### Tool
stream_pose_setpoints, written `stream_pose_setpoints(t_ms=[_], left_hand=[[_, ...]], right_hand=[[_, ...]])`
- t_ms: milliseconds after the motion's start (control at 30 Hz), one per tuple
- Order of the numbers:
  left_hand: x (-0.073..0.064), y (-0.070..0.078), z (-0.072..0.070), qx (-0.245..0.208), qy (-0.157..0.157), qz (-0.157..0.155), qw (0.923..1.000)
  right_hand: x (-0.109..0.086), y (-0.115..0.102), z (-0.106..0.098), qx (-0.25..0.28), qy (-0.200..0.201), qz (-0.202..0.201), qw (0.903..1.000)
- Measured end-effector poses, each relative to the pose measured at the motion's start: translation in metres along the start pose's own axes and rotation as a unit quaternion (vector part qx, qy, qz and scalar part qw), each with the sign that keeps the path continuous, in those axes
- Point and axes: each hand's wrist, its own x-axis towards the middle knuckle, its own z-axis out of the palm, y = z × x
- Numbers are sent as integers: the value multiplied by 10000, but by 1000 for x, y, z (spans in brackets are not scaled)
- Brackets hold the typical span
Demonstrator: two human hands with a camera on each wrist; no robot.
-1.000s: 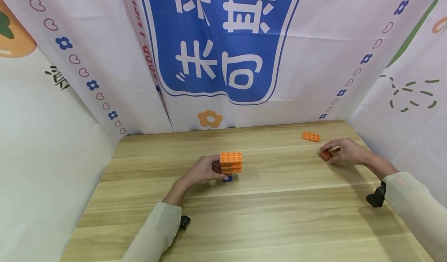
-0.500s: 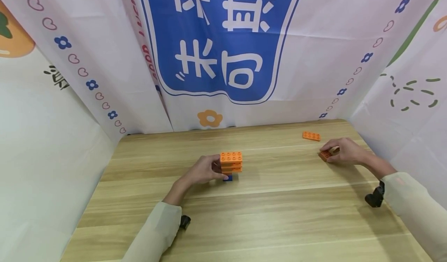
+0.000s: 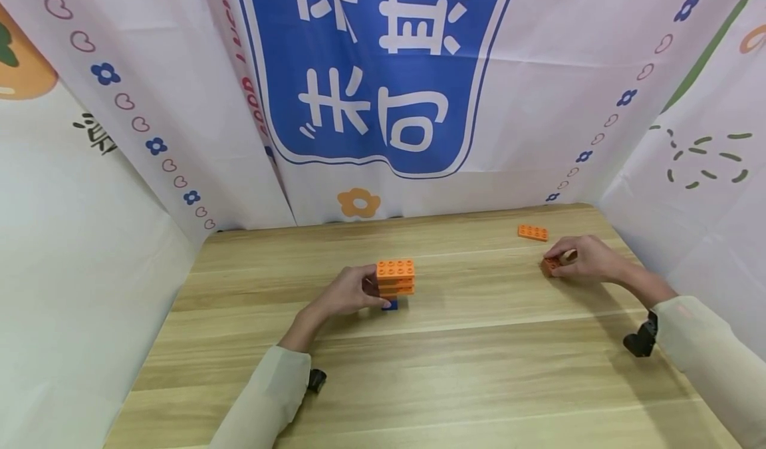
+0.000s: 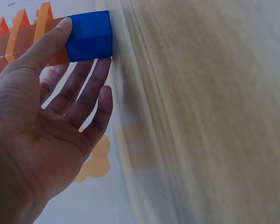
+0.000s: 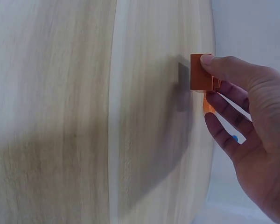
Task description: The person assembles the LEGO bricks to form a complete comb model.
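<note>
Mid-table, L hand: left hand [image 3: 347,294] steadies stacked orange plastic brick tower [image 3: 395,279]; thumb tip on the small blue cube brick [image 4: 89,35] at tower's base, other fingers [image 4: 82,95] nearly straight, spread alongside the stack, not wrapped round it.
Tower: upright on light wooden tabletop [image 3: 455,369], touching L fingertips; blue cube sits at base, right at thumb tip.
R hand: right hand [image 3: 583,259] at far right of table, thumb + fingers pinch small dark-orange plastic brick [image 5: 200,72]; brick low at the tabletop, contact w/ wood can't tell.
Spare: flat orange plastic plate brick [image 3: 533,233] lies just beyond R fingertips, apart from them.
Gap: tower & pinched brick well apart.
Backdrop: printed fabric banner w/ blue panel [image 3: 371,70] behind table.
</note>
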Motion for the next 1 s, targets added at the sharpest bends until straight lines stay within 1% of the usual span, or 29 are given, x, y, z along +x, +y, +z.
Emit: stream_pose_setpoints(t_ms=[200, 367, 733, 1000], left_hand=[[0, -1, 1, 18, 10, -33, 10000], [0, -2, 1, -10, 6, -4, 10000], [1, 0, -1, 72, 37, 4, 10000], [0, -1, 0, 91, 56, 26, 9999]], right_hand=[[4, -11, 0, 56, -78, -9, 10000], [7, -20, 3, -21, -69, -116, 9999], [14, -50, 6, 1, -42, -727, 9973], [18, -70, 6, -94, -127, -934, 9955]])
